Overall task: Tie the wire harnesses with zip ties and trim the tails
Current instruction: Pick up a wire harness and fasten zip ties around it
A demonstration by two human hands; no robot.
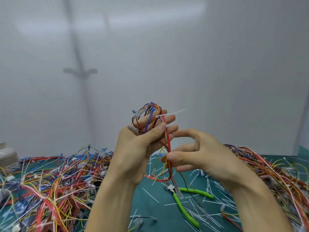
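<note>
Pale blank wall fills the background of the head view, above a green mat (147, 215) strewn with cut tails (150, 195) and flanked by a left heap (50, 181) and a right heap (267, 164) of coloured wires. Raised over the mat, the left hand (142, 148) grips a wire harness (168, 144), thumb pressing the strands against curled fingers. A zip tie (172, 113) circles the bundle near the top, its tail untrimmed and jutting right. The right hand (205, 156) pinches the strands lower down between thumb and finger, the other fingers loosely spread. Green-handled cutters (197, 191) lie on the mat below. I cannot tell how tight the tie sits. If it is slack, releasing the lower pinch to fetch the cutters could let strands slip free. A dangling wire may snag them, and a careless snip could nick insulation.
</note>
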